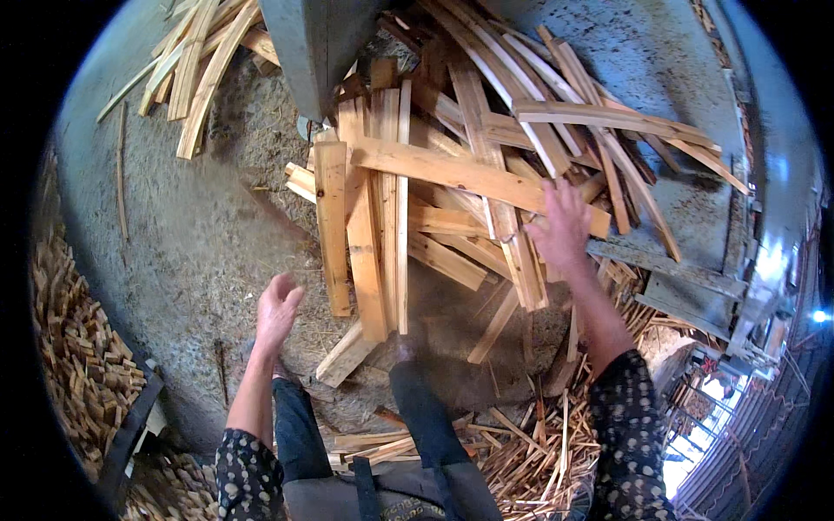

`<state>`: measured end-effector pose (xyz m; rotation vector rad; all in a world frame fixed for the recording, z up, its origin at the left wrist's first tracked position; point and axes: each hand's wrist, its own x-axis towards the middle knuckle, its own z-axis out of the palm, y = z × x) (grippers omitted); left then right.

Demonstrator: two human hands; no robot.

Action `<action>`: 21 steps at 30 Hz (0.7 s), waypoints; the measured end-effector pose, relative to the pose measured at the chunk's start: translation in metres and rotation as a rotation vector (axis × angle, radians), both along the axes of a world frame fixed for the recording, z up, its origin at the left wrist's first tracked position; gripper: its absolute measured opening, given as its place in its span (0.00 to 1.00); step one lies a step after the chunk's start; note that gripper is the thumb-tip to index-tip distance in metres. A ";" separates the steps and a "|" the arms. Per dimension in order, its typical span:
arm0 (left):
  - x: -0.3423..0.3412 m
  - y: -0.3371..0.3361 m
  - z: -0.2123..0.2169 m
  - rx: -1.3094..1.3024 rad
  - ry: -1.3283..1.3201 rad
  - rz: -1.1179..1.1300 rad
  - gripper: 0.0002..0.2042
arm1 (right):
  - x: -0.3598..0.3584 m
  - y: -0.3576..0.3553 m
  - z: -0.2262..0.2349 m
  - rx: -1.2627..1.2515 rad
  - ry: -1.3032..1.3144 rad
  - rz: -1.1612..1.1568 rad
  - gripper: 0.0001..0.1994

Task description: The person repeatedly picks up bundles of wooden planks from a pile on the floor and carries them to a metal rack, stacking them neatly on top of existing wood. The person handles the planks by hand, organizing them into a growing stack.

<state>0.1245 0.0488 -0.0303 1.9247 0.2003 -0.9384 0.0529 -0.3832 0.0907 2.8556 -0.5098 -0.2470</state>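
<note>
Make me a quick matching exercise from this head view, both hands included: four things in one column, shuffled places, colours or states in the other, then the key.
Things:
1. Left hand
2. Right hand
3. Short wood blocks
4. Right sleeve

Descriptions:
A. Dark with pale spots
B. Heaped by the picture's left edge
C. Above the floor, holding nothing visible
D. Near the right end of a crosswise board

Right pairs: 1-C, 2-D, 3-B, 4-A
</note>
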 end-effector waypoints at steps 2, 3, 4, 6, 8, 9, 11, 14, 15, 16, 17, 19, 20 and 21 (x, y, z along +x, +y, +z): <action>-0.005 -0.013 -0.038 0.094 -0.039 -0.027 0.23 | 0.007 -0.016 0.003 0.044 0.100 0.071 0.36; -0.006 -0.024 -0.050 0.099 -0.046 -0.020 0.25 | 0.008 -0.022 0.005 0.059 0.152 0.104 0.36; -0.008 -0.035 -0.059 0.115 -0.056 -0.011 0.27 | 0.007 -0.026 0.000 0.066 0.133 0.101 0.36; -0.015 -0.042 -0.084 0.115 -0.097 0.018 0.28 | 0.008 -0.025 -0.017 0.093 0.098 0.106 0.34; -0.026 -0.040 -0.120 0.075 -0.156 0.047 0.27 | 0.006 -0.015 -0.023 0.262 0.101 0.100 0.32; -0.026 -0.053 -0.124 -0.001 -0.037 0.097 0.25 | -0.002 -0.013 -0.020 0.321 0.111 0.084 0.31; -0.018 -0.069 -0.113 -0.138 0.182 0.199 0.20 | -0.023 0.006 -0.015 0.750 0.130 -0.214 0.28; -0.025 -0.048 -0.116 -0.122 0.012 0.130 0.11 | -0.041 0.067 -0.003 1.148 0.126 -0.617 0.28; -0.025 -0.041 -0.113 -0.119 -0.031 0.089 0.10 | -0.047 0.082 -0.005 1.258 0.108 -0.730 0.29; -0.017 -0.050 -0.084 -0.165 0.082 0.146 0.09 | -0.059 0.090 -0.017 1.291 0.005 -0.711 0.28; -0.011 -0.053 -0.068 -0.222 0.030 0.138 0.09 | -0.069 0.097 -0.029 1.316 -0.102 -0.689 0.28; 0.001 -0.060 -0.044 -0.336 -0.072 0.119 0.09 | -0.058 0.111 -0.046 1.275 -0.182 -0.631 0.27; 0.012 -0.065 -0.031 -0.369 -0.039 0.095 0.10 | -0.049 0.119 -0.058 1.289 -0.267 -0.652 0.26; 0.019 -0.074 -0.023 -0.409 -0.032 0.128 0.10 | -0.040 0.126 -0.071 1.224 -0.242 -0.674 0.26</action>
